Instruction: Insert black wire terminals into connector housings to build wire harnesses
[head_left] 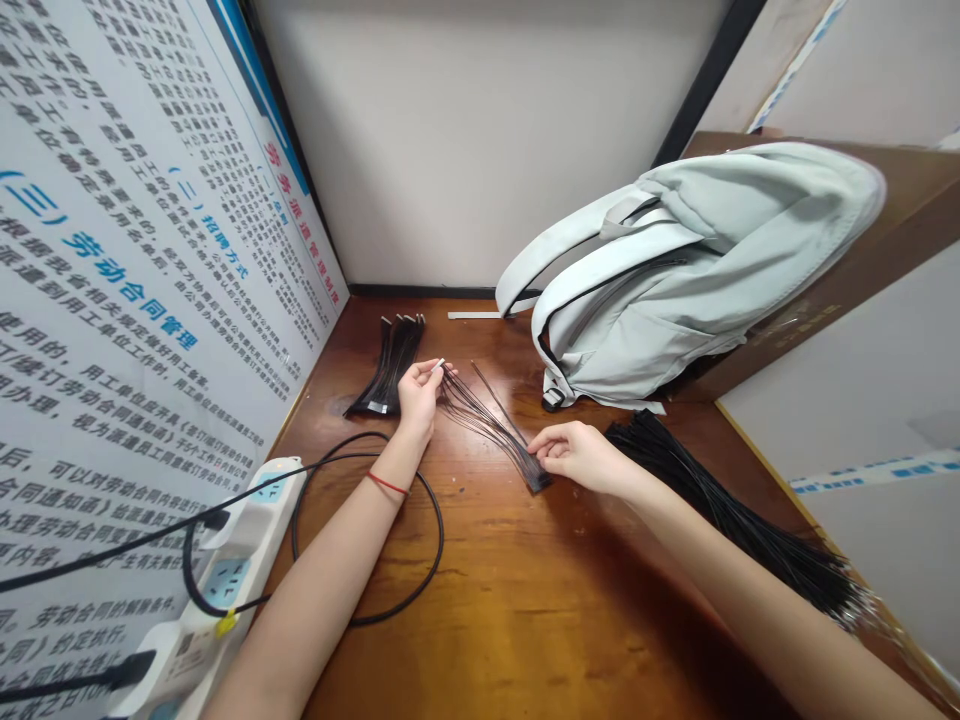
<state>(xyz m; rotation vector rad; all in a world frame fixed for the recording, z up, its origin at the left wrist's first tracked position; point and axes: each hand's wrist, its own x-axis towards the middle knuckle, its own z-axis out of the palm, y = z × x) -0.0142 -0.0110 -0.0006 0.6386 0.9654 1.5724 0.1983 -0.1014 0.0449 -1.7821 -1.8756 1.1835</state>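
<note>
My left hand (420,392) pinches the upper end of a fanned bunch of thin black strands (487,422), where a small white tip shows. At the bunch's lower, denser end, my right hand (574,452) has its fingers closed on the strands. One separate dark strand (496,395) slants down toward my right fingertips. Just behind my left hand lies a dark bundle (391,362) with pale tips and a white label. A larger black bundle of strands (720,500) lies beyond my right hand, partly behind the forearm.
A pale backpack (697,270) leans against a cardboard box (840,270) at the right. On the left, a white power strip (247,530) with plugged cables stands by a printed wall panel (150,250). A black cable (439,550) loops over the wooden table (480,640).
</note>
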